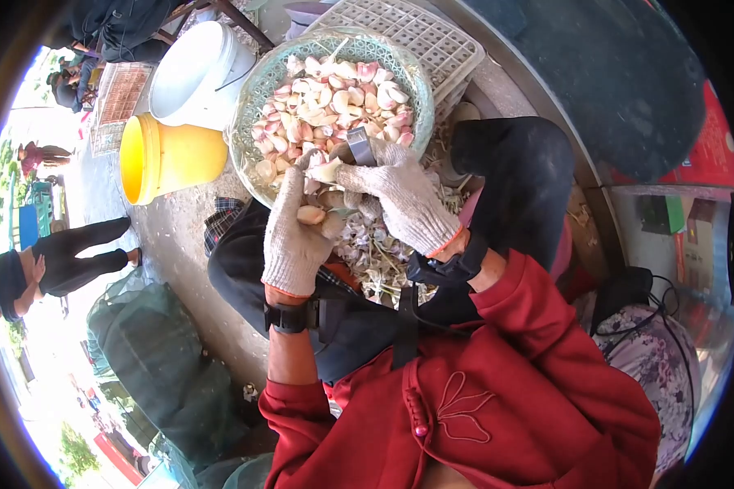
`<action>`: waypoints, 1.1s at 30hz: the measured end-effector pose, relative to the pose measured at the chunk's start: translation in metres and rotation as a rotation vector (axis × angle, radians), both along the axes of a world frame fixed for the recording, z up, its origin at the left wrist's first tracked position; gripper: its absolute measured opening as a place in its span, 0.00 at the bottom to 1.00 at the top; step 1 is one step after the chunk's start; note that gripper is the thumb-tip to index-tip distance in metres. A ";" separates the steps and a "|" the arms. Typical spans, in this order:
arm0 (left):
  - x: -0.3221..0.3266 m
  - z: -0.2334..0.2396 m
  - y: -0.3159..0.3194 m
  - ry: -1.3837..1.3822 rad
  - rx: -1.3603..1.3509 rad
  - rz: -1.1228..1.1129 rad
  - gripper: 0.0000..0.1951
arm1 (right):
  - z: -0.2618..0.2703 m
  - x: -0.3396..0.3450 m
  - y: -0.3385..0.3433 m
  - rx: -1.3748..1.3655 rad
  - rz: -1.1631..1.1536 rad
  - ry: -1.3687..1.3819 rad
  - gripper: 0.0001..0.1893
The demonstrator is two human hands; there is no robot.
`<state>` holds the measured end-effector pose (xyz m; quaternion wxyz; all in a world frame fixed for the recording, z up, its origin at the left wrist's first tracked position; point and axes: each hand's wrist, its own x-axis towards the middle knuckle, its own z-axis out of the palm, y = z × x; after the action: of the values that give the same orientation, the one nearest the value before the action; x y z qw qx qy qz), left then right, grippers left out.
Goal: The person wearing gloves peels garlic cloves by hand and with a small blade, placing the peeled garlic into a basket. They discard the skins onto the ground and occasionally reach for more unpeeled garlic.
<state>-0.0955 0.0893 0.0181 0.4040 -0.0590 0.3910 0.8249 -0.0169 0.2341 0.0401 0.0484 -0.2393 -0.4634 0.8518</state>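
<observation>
Both my hands wear off-white knitted gloves and meet over the near rim of a green woven basket (240, 116). Pink and white garlic cloves (336, 101) are heaped inside it. My left hand (295, 235) holds garlic, with one clove (311, 214) showing at the palm and paler pieces near the fingertips. My right hand (397, 192) grips a small flat metal blade (360, 147), and its thumb is against a pale clove (324, 171). Below the hands, papery garlic skins and stalks (376, 250) lie between my knees. The fingers partly hide what the left hand holds.
Left of the basket are a white bucket (192, 73) and a tipped yellow bucket (186, 156). Behind it sits a white plastic crate (404, 43). A full dark-green mesh sack (165, 367) lies at lower left. A person (61, 263) stands farther left; others are beyond.
</observation>
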 end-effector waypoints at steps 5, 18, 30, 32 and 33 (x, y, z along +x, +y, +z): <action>-0.014 -0.003 -0.006 -0.041 -0.071 -0.081 0.18 | -0.002 0.002 -0.002 0.062 0.082 0.034 0.09; -0.004 -0.009 -0.032 -0.151 0.251 0.045 0.12 | -0.015 0.008 0.007 -0.154 -0.164 0.056 0.08; 0.065 -0.003 -0.042 0.016 -0.152 0.141 0.18 | -0.015 0.025 -0.048 0.230 0.105 -0.023 0.11; 0.066 0.002 -0.041 0.042 -0.214 0.168 0.18 | -0.028 0.025 -0.051 0.492 0.140 0.026 0.17; 0.065 0.000 -0.044 0.031 -0.217 0.214 0.17 | -0.026 0.026 -0.052 0.491 0.151 0.024 0.17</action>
<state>-0.0303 0.0450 0.0183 0.2988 -0.1309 0.4756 0.8169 0.0093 0.1826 0.0138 0.0469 -0.1752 -0.6725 0.7176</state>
